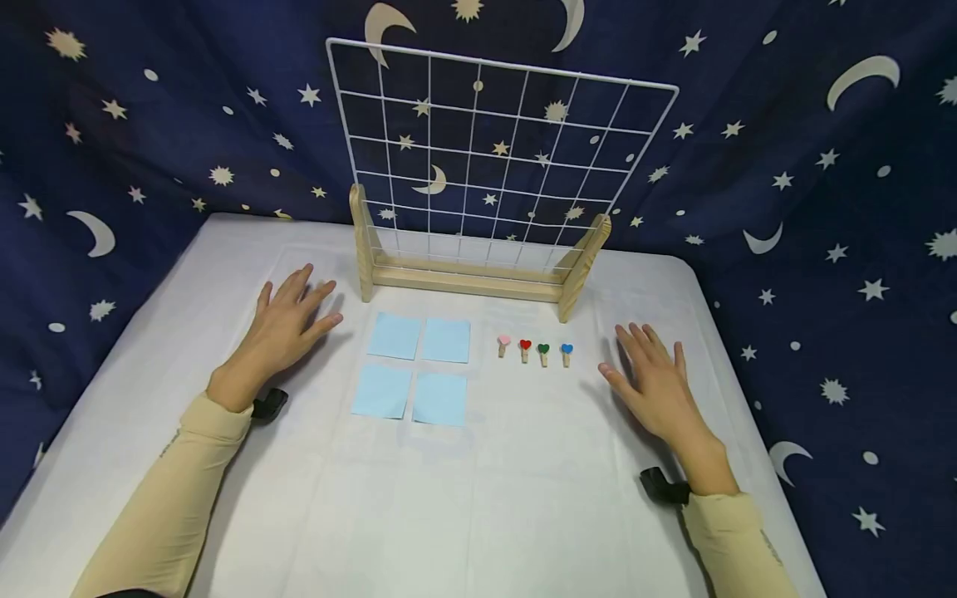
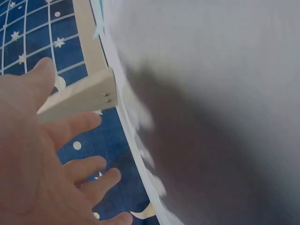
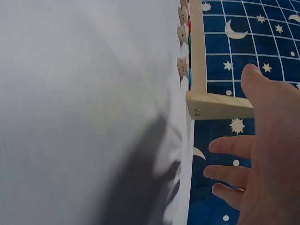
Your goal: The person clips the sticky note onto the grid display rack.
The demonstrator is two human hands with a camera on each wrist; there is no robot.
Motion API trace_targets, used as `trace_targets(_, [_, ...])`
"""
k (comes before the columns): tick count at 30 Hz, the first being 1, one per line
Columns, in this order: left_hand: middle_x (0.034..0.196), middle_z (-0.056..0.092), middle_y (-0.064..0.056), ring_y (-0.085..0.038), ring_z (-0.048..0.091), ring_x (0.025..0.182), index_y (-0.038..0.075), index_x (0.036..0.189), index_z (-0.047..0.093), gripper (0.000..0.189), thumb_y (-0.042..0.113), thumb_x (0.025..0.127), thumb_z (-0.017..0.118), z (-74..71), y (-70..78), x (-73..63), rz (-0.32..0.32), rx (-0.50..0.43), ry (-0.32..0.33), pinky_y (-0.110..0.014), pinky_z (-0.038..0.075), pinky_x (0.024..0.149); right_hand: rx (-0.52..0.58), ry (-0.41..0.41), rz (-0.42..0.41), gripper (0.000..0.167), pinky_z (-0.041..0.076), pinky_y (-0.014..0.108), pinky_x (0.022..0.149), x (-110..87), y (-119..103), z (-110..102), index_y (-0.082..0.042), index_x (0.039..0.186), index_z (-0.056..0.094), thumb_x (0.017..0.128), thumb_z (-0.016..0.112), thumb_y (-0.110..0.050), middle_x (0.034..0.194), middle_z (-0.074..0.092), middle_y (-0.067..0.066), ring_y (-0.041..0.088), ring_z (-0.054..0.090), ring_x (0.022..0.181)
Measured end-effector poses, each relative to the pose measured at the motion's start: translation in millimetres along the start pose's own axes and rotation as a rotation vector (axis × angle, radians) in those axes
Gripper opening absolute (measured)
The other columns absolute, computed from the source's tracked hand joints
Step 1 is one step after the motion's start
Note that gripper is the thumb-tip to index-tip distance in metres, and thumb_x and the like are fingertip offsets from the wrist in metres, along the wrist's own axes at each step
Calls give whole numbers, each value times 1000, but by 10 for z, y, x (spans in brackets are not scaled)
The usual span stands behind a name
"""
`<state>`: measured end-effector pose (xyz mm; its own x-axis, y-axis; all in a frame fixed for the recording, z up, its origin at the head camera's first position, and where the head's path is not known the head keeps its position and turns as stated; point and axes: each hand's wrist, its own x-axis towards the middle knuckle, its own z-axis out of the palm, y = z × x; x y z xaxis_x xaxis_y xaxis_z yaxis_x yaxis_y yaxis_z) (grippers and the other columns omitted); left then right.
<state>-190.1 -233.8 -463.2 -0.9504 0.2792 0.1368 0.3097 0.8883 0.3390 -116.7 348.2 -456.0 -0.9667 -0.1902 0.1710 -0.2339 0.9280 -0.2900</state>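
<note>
My left hand (image 1: 282, 330) is over the left side of the table, its fingers spread and holding nothing. To its right lie several light blue square paper notes (image 1: 394, 336) in two rows. Over on the right, my right hand (image 1: 658, 386) is also spread and holds nothing. Nearest to it is a small wooden clothespin with a blue heart (image 1: 566, 350). In the same row lie clothespins with a green heart (image 1: 543, 350), a red heart (image 1: 526, 345) and a pink heart (image 1: 504, 341). The right wrist view shows the clothespins (image 3: 182, 69) edge-on.
A white wire grid panel (image 1: 478, 154) stands upright at the back in a wooden base (image 1: 467, 281). White cloth covers the table (image 1: 389, 515). A dark blue curtain (image 1: 807, 274) with moons and stars hangs behind and beside it.
</note>
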Motion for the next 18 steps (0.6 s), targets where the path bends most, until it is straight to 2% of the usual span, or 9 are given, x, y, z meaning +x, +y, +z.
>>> trace_targets(5, [169,26,-28,-49,26,156,7,155,51,65,50,106,58,67,81,-56,38,-17,-22,-77,12,121,-6,-26,-16,72,8,81,118,25,-89,77,-4,156,48,104,58,-54,161,45,26,47,27,156])
trace_targets(8, [161,39,-29,-49,37,150,3,144,60,56,43,105,63,99,121,-75,73,-40,27,-74,20,120,-4,-35,-20,70,10,81,117,46,-128,120,-5,154,51,105,59,-53,158,48,26,47,29,155])
trace_targets(10, [151,49,-29,-48,45,141,1,134,66,50,40,104,66,113,153,-87,94,-60,60,-71,30,116,-6,-37,-32,65,12,81,117,67,-157,141,-5,154,52,106,58,-50,158,49,25,47,30,155])
trace_targets(13, [137,58,-26,-45,52,129,1,122,72,42,38,104,67,129,207,-114,109,-108,71,-66,40,106,-15,-28,-61,56,14,81,117,114,-206,165,-6,153,54,109,57,-41,157,50,25,46,32,154])
trace_targets(16, [125,61,-21,-40,55,120,3,112,76,37,37,104,68,148,259,-140,122,-151,68,-60,44,100,-20,-7,-95,49,18,80,117,164,-246,189,-4,151,55,109,57,-30,154,52,26,46,37,151])
trace_targets(18, [117,63,-17,-35,57,110,5,106,77,32,36,103,70,161,294,-162,129,-178,64,-55,47,94,12,16,-109,47,25,76,116,193,-266,207,-2,149,56,109,60,-24,150,55,27,46,43,146])
